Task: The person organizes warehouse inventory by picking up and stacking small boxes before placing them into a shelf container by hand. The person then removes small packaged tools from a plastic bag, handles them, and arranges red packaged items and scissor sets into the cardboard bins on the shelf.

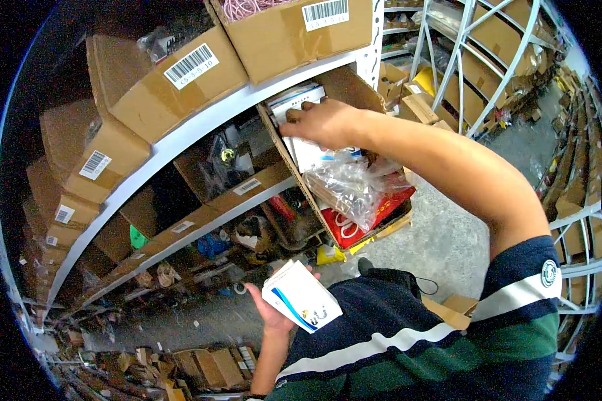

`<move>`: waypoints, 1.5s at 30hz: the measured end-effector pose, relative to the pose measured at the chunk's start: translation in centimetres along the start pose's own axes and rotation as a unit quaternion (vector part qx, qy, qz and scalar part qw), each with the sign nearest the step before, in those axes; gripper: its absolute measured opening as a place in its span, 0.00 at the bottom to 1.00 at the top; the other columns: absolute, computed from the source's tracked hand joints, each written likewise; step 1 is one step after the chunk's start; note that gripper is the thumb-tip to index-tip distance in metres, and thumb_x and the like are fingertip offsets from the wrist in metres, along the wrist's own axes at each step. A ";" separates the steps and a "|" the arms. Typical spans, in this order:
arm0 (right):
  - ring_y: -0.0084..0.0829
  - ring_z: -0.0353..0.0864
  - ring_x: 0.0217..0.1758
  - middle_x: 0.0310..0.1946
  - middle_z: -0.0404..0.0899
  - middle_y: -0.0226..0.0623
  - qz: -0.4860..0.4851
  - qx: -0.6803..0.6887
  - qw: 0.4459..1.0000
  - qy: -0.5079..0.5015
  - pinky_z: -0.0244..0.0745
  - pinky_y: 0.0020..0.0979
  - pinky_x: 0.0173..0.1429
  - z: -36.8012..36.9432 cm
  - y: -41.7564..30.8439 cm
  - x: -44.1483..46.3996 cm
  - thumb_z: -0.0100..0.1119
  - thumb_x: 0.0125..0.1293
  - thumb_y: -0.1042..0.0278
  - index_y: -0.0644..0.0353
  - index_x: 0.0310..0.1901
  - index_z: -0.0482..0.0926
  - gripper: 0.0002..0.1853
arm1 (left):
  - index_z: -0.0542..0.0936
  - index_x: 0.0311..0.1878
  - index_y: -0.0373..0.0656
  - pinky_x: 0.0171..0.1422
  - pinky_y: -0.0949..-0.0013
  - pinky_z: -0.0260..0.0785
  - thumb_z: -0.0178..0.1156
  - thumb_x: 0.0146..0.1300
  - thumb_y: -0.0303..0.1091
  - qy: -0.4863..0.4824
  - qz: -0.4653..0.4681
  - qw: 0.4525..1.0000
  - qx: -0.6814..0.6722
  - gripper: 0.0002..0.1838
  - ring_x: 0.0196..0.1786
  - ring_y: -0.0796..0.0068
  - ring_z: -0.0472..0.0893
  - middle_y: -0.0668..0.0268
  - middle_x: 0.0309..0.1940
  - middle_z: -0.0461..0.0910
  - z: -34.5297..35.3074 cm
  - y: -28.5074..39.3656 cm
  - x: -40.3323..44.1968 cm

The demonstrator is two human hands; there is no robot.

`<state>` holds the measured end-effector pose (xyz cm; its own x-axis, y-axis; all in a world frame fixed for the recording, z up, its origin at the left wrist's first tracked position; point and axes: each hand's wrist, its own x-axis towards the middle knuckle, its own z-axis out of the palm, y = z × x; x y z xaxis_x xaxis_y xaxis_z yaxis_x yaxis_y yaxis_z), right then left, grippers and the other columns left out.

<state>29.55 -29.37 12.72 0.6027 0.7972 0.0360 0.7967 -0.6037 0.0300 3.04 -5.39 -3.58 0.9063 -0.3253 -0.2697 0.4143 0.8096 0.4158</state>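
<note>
My left hand (pixel 274 313) holds a small stack of flat white boxes (pixel 302 295) from below and the side. The top box has a blue stripe and a small product picture. My right hand (pixel 324 123) reaches into an open cardboard bin (pixel 289 155) pulled out from the shelf. Its bent fingers grip among the white boxes (pixel 308 152) there; the fingertips are partly hidden. Nearer to me in the bin lie clear plastic bags (pixel 351 184) and a red bag (pixel 381 210) with a white cord.
Labelled cardboard bins (pixel 190 70) line the upper shelf, one filled with pink strands (pixel 251 7). Lower shelf bins (pixel 237 190) hold bagged parts. White metal racks (pixel 465 60) stand at the right, with grey floor (pixel 441 224) below. More cartons (pixel 211 367) lie at lower left.
</note>
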 end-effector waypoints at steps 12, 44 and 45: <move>0.53 0.59 0.73 0.70 0.58 0.54 0.032 -0.191 0.978 0.071 0.60 0.66 0.65 4.3 -2.1 -3.6 0.52 0.64 0.62 0.56 0.62 0.64 0.25 | 0.65 0.69 0.41 0.70 0.37 0.55 0.31 0.50 0.86 -0.014 -0.029 0.999 0.011 0.59 0.66 0.30 0.64 0.39 0.64 0.66 0.0 0.4 0.4; 0.52 0.47 0.77 0.72 0.51 0.54 0.112 0.020 0.978 -0.174 0.46 0.60 0.74 0.1 1.8 2.1 0.83 0.22 0.50 0.53 0.72 0.46 0.72 | 0.65 0.69 0.41 0.69 0.37 0.57 0.32 0.50 0.86 -0.014 -0.047 0.999 0.015 0.59 0.66 0.30 0.65 0.40 0.64 0.67 0.8 0.6 0.5; 0.52 0.48 0.76 0.71 0.52 0.54 0.108 0.008 0.977 -0.185 0.46 0.60 0.74 0.0 1.5 2.1 0.83 0.23 0.51 0.53 0.72 0.46 0.72 | 0.65 0.69 0.41 0.69 0.38 0.57 0.32 0.50 0.86 -0.013 -0.050 0.999 0.009 0.60 0.66 0.31 0.65 0.40 0.65 0.67 0.9 0.6 0.4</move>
<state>31.97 -28.58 12.87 0.7299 0.6018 -0.3242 0.6474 -0.7608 0.0454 3.76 -5.47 -2.69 0.8624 -0.4164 -0.2880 0.5035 0.7643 0.4029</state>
